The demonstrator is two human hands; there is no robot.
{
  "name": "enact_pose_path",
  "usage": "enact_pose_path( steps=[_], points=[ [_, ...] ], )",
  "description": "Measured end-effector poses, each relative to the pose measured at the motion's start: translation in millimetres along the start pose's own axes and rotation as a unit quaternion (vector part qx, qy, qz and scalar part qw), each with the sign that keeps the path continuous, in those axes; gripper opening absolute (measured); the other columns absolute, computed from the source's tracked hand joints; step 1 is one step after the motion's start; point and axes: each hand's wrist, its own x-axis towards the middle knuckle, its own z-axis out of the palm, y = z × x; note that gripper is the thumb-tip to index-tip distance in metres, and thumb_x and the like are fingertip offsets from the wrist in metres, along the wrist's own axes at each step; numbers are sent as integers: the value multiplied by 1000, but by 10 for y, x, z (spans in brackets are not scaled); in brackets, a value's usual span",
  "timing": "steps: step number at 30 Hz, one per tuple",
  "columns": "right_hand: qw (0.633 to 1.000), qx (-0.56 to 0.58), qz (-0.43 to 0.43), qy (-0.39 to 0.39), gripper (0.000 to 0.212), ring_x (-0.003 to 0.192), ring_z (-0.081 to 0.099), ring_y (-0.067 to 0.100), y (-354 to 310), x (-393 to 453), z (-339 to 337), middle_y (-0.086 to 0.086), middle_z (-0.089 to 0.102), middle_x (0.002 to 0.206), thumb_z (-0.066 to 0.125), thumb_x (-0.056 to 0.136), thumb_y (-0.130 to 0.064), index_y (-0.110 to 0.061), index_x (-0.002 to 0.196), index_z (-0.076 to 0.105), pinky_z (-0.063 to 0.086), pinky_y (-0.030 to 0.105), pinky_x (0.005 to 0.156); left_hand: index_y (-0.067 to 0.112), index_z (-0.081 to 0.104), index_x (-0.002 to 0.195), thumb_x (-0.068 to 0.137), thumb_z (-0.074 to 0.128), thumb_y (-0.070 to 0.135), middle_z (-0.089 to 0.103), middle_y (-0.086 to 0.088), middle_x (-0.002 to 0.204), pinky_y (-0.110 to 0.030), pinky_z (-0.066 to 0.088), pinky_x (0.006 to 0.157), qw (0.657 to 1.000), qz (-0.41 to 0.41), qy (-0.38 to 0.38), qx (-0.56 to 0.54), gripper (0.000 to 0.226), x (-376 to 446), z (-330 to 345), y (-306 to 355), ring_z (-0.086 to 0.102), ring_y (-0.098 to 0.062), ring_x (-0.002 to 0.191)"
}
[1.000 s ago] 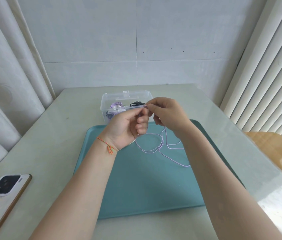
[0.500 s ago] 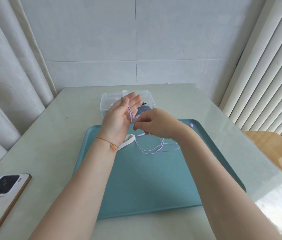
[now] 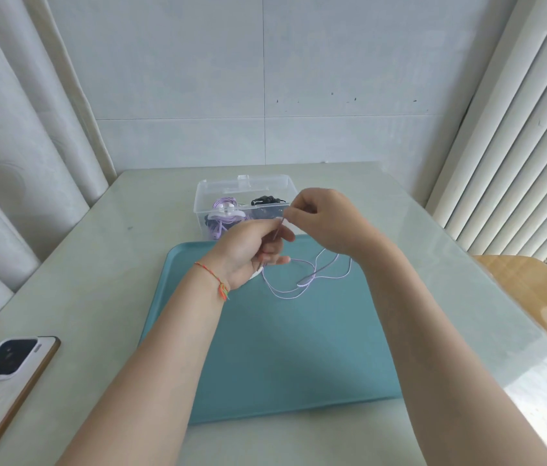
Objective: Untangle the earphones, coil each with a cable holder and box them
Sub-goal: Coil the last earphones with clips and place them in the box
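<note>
Two hands hold a purple earphone cord over a blue tray.

The big pale table (image 3: 104, 264) has a blue tray (image 3: 282, 364) in its middle, with the long side going left to right. A clear box (image 3: 211, 190) sits on the table just past the tray's far edge. Inside it are a coiled purple earphone (image 3: 223, 210) on the left and a coiled black earphone (image 3: 267, 200) on the right. A phone (image 3: 10, 368) lies face down near the table's near left corner. The left hand (image 3: 248, 250) has curled fingers and grips the purple cord (image 3: 302, 280). The right hand (image 3: 319, 218) pinches the cord's top end with its fingertips. The two hands touch above the tray's far edge. The cord hangs down from them, and its loose loops lie on the far part of the tray, spreading out to the right.
</note>
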Motion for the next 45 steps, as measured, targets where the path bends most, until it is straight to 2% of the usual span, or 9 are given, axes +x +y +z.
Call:
enact_pose_path(
  steps=[4,9,15,18,23,26,30,36,45],
  points=[
    [998,60,6,25,17,54,42,9,35,35,67,-5,50,65,58,93,-25,-9,87,61,35,21,53,12,57,75,100,40,35,25,4,54,-42,57,83,986,-51,-99,-123,38,-71,13,48,18,-8,39],
    [992,115,46,-24,21,44,53,4,19,8,143,0,54,64,52,97,-22,-18,78,62,32,18,46,10,53,82,102,31,23,32,4,52,-39,43,95,965,11,-84,-248,32,-93,24,118,28,-9,43],
    [983,132,80,-104,23,44,39,12,76,-28,72,-2,55,63,51,94,-17,-13,81,69,31,21,44,9,57,87,103,33,20,49,1,63,-25,49,65,961,47,-59,-267,31,-75,81,125,47,-12,53],
    [982,110,85,-128,22,48,42,14,93,-47,68,-1,58,68,53,93,-19,-22,83,72,35,23,47,8,61,93,104,35,19,68,-6,83,-28,55,72,942,93,-39,-321,30,-82,11,159,69,-20,78],
    [972,43,50,-225,24,55,46,17,-44,-102,142,-3,62,70,52,93,-22,-25,97,75,42,23,54,9,60,110,105,36,24,69,-10,116,-32,49,99,948,155,-8,-279,29,-48,-36,109,61,-27,118],
    [978,27,42,-204,20,51,45,15,-80,-102,88,-5,60,66,55,91,-23,-23,90,75,41,22,53,8,61,109,105,35,20,69,-10,111,-30,53,93,971,158,41,-177,29,-14,-62,64,65,-25,110],
    [986,33,34,-158,17,50,44,13,-94,-111,6,-4,56,62,58,89,-21,-14,82,72,37,19,49,2,62,99,104,35,13,70,-8,82,-19,49,58,989,133,60,-27,29,-36,-4,18,66,-13,64],
    [997,44,1,-61,17,50,42,10,-63,-72,-76,-6,59,61,69,84,-27,-12,77,70,34,23,51,5,59,83,102,39,10,50,-1,51,-27,45,51,994,72,21,76,28,-55,31,8,39,-12,40],
    [984,170,2,53,7,47,45,7,19,4,42,-11,58,58,65,88,-14,-12,88,72,38,15,47,16,50,70,100,38,32,24,7,50,-21,15,42,993,-4,-98,-65,36,-88,-46,74,18,-6,39]
  ],
)
